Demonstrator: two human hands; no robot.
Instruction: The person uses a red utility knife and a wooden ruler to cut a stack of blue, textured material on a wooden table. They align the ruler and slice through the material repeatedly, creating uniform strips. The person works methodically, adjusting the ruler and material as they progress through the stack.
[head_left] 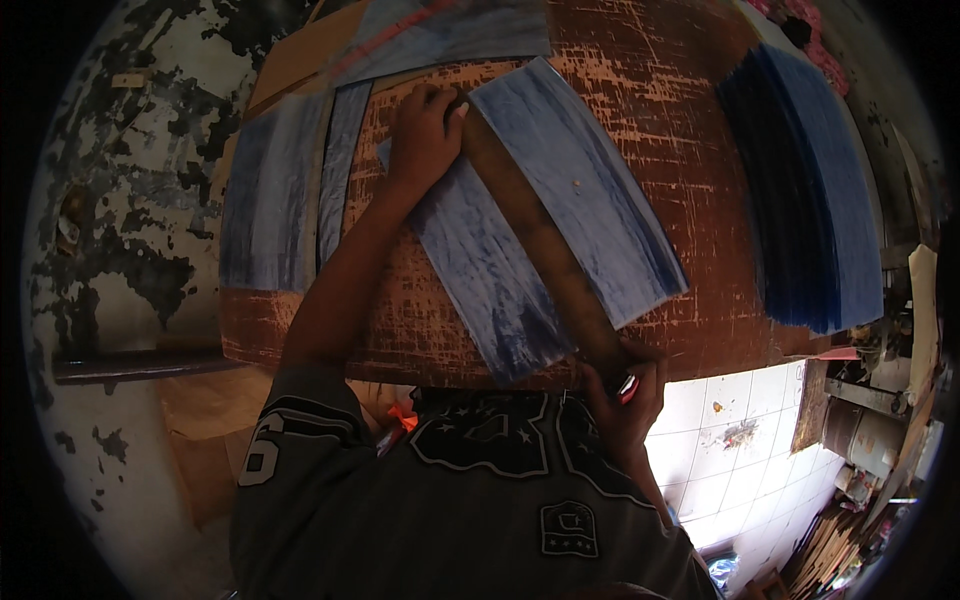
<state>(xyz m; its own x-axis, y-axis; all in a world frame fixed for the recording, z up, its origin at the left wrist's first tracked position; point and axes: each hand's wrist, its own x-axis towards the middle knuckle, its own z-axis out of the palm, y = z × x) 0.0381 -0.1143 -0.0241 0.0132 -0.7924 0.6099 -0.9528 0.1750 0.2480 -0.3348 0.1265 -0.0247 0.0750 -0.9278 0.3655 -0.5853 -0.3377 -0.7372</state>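
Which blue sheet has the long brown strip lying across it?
The slanted blue sheet mid-table, between left hand and right hand; only it lies under the brown strip.

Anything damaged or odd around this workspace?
Yes. The brown tabletop is heavily scratched, its dark surface broken by lighter orange streaks. The wall at left is blotched with ragged dark patches, and the pale tiles at lower right carry a smudge.
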